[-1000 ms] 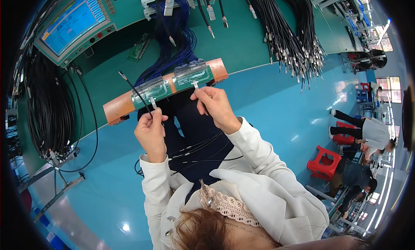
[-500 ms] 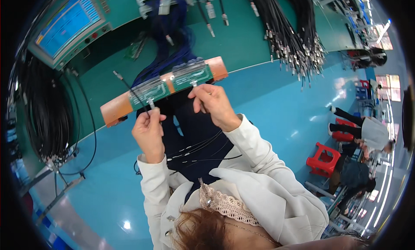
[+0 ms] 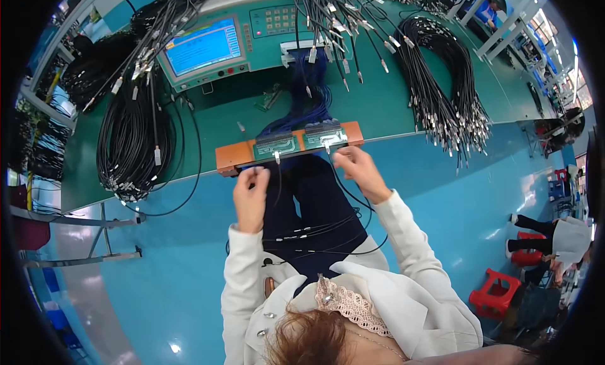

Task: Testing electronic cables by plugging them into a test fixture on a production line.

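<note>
L hand [image 3: 251, 200] and R hand [image 3: 363, 174] apart. L: fingers loosely curled near thumb; can't tell if tips meet. R: fingers bent, just beside R plug [image 3: 327, 148]; can't tell if pinching. Orange bar [image 3: 232, 157] just fwd of hands, at edge of worktop [image 3: 381, 103]. On bar: L PCB [image 3: 275, 149], R PCB [image 3: 326, 138]. L plug [image 3: 277, 156] at L PCB, between hands. Blk cables hang from both plugs. Blue wires [image 3: 307, 103] beyond PCBs. Tester [image 3: 261, 56] farther fwd. Cable bundle [image 3: 123, 141] left of L hand.

Cables [image 3: 113, 144] smooth plastic; connector tips [image 3: 439, 130] shiny metal; floor [image 3: 189, 270] smooth, glossy; jacket [image 3: 403, 292] matt cloth.
</note>
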The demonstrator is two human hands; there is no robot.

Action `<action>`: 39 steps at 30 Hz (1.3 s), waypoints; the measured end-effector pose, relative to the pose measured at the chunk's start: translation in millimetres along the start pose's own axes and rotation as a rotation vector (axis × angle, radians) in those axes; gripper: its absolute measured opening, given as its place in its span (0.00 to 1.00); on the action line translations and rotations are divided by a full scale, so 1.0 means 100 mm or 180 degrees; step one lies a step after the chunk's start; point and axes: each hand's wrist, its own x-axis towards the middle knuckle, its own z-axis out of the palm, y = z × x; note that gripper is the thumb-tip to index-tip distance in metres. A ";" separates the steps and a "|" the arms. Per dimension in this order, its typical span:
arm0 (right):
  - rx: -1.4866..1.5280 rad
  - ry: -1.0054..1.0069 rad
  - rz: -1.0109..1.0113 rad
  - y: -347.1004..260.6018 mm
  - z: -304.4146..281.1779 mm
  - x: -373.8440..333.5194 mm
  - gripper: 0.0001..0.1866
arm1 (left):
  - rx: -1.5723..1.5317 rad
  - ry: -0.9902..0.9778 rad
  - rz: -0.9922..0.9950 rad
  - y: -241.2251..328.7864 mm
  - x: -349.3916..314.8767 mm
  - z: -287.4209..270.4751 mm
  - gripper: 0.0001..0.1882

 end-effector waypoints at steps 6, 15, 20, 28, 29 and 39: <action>0.0128 0.0393 -0.0401 0.00 -0.69 -0.56 0.15 | -0.0168 0.0575 0.0231 0.58 -0.56 -0.82 0.10; 0.0661 0.1523 -0.0282 0.40 -1.37 -0.92 0.16 | -0.0475 0.1721 0.0257 0.88 -0.99 -1.68 0.15; 0.0757 0.1334 -0.0209 0.25 -1.32 -1.00 0.15 | -0.0332 0.1439 0.0269 0.96 -1.04 -1.46 0.12; 0.0621 0.1401 -0.0214 0.46 -1.10 -0.93 0.17 | 0.0133 0.0643 -0.0097 0.81 -1.07 -1.06 0.14; 0.0603 0.1364 -0.0164 0.42 -1.06 -0.93 0.17 | 0.0137 0.0695 -0.0055 0.85 -1.08 -0.96 0.15; -0.0549 0.2414 -0.0809 0.19 -1.60 -0.93 0.16 | 0.0207 0.0499 0.0121 0.86 -0.95 -1.09 0.14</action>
